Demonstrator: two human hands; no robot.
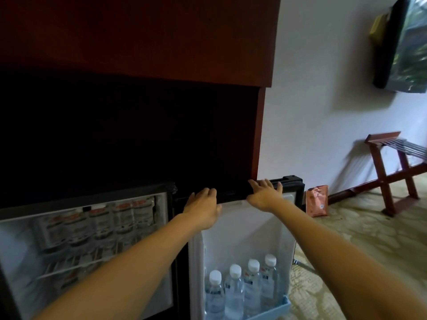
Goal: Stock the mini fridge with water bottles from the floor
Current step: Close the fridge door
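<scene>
The mini fridge (87, 199) stands open at the lower left under a dark wooden cabinet. Several water bottles (101, 225) with orange labels line its upper wire shelf. Its door (245, 227) is swung open to the right, and several white-capped water bottles (235, 289) stand in the door's bottom rack. My left hand (203, 209) holds the door's top edge with the fingers curled over it. My right hand (265, 192) lies on the same edge further right, fingers stretched over the black rim.
An orange-pink packet (317, 200) leans against the white wall on the floor right of the door. A wooden luggage rack (397, 172) stands at the far right. A wall-mounted television (404, 45) hangs at the upper right. Patterned floor spreads to the right.
</scene>
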